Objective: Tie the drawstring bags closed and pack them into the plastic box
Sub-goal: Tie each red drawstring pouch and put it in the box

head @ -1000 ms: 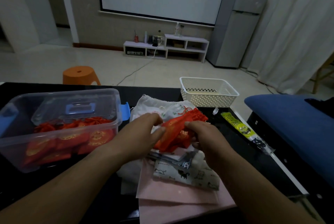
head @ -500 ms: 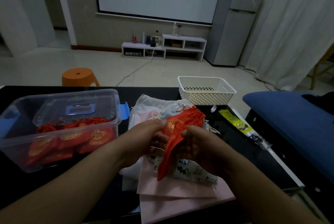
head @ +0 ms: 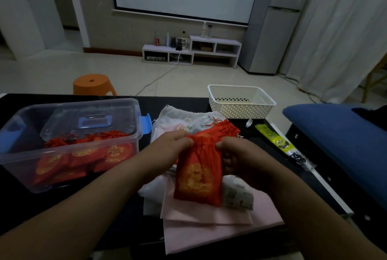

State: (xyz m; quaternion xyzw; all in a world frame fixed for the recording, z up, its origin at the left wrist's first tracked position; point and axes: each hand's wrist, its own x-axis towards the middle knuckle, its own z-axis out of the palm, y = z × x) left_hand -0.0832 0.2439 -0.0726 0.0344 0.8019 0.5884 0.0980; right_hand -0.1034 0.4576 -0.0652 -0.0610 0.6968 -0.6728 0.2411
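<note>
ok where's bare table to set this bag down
Bare black table runs along the far edge between the plastic box and the white basket, and in a strip between the cloth pile and the yellow packet. It is crowded under the left hand and right hand gripping the red bag.

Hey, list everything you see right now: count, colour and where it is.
plastic box: one, clear, table left
lid: one, clear, blue handle, tilted inside box
packed bags: several, red, inside box
held bag: one, red with gold print, centre
second red bag: one, red, behind the held bag
cloth pile: one, white, centre
pink sheets: few, pink, near edge
basket: one, white, far edge
packet: one, yellow-green, table right
stool: one, orange, floor beyond
left hand: pinches held bag's neck
right hand: pinches held bag's neck
</note>
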